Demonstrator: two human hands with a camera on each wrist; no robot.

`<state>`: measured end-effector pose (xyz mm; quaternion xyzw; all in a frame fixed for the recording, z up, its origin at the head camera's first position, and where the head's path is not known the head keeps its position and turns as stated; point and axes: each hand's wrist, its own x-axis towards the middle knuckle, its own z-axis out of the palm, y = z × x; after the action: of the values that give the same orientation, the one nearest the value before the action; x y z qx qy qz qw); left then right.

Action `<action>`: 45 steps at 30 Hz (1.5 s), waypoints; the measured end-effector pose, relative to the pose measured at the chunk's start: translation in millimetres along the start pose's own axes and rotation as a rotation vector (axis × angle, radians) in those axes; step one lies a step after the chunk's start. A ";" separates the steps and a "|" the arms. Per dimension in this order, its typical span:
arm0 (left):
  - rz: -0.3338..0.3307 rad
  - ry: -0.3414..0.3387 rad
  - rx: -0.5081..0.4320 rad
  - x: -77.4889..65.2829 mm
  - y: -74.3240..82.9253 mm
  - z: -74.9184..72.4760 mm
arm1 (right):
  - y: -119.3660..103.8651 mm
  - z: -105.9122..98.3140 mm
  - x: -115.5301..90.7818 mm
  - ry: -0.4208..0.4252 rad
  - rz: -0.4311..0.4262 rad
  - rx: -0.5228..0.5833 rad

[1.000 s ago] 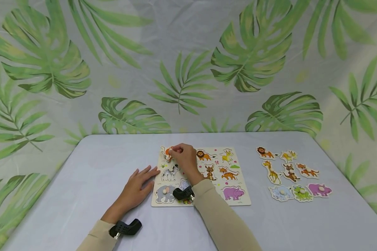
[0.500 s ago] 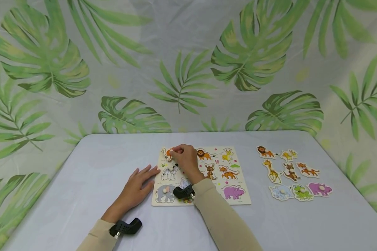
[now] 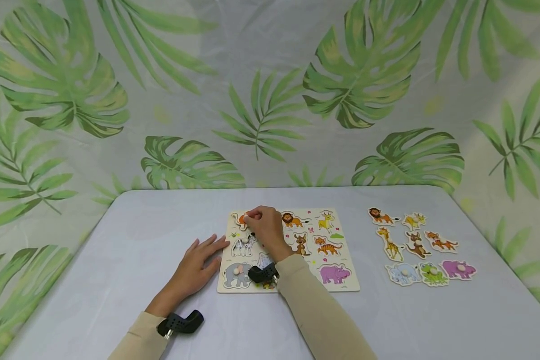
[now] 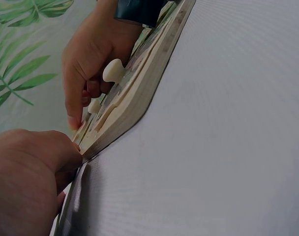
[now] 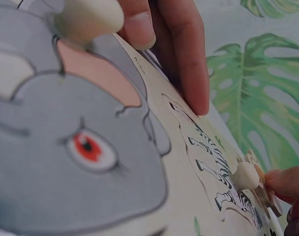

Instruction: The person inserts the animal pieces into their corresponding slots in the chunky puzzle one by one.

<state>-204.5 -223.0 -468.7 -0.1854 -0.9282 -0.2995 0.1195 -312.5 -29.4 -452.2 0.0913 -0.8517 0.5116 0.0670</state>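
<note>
Orange animal-shaped wooden puzzle piece (image 3: 241,220), pinched by the right hand (image 3: 266,227), is at the upper left of a flat, pale wooden board (image 3: 347,260) mid-frame in the head view; the left hand (image 3: 197,267) lies at its edge, fingers slightly spread. In the left wrist view, lower left, that hand touches the board; lifting it might allow sliding. Lower right in the right wrist view, the piece seems raised; pressing it misaligned could jam it.

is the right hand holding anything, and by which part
The right hand pinches a flat orange wooden puzzle piece, apparently by its knob, though the fingers obscure it.
</note>
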 end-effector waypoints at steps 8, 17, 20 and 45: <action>-0.004 0.002 -0.008 -0.5 1.8 -0.9 | 1.1 1.8 1.6 -0.011 -0.012 -0.020; 0.005 -0.001 0.005 0.9 -0.8 0.1 | 0.6 0.9 1.8 -0.007 -0.004 -0.013; 0.003 -0.003 0.004 1.0 -0.7 0.1 | 0.5 0.5 1.6 -0.013 -0.004 -0.002; -0.009 -0.012 -0.005 1.9 2.1 -2.1 | 3.9 2.5 2.9 -0.011 -0.046 0.015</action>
<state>-205.1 -222.1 -465.4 -0.1831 -0.9290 -0.3014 0.1121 -316.2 -30.0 -456.1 0.1142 -0.8458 0.5160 0.0731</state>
